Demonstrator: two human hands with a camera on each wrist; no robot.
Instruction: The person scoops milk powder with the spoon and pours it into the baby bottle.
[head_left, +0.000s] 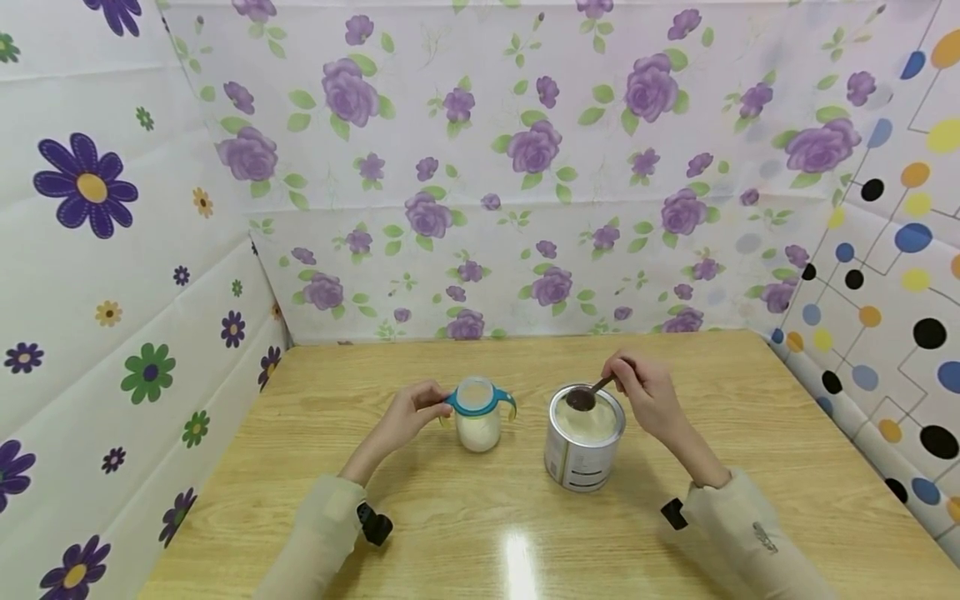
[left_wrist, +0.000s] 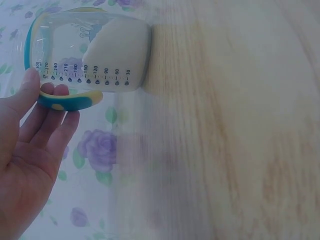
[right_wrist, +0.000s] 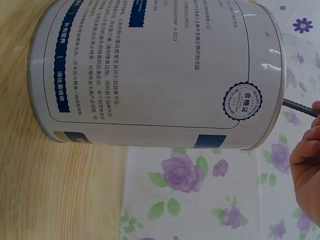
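Note:
A clear baby bottle (head_left: 478, 432) with a blue collar and two side handles stands on the table. My left hand (head_left: 408, 415) grips its left handle (left_wrist: 70, 103) between thumb and fingers. In the left wrist view, pale powder (left_wrist: 122, 47) fills the bottle's lower part, its slanted top around the 150 mark. To the right stands an open tin can (head_left: 583, 467) holding cream-coloured powder (head_left: 588, 425). My right hand (head_left: 652, 400) holds a dark brown spoon (head_left: 581, 399) by its handle, the bowl inside the can's mouth over the powder. The right wrist view shows the can's printed side, which hides the spoon's bowl.
The light wooden table (head_left: 465, 533) carries the bottle and can side by side with a small gap between them. Flowered cloth (head_left: 480, 167) hangs behind, and patterned sheets line the left and right sides. Dark wrist devices (head_left: 375, 525) are on both sleeves.

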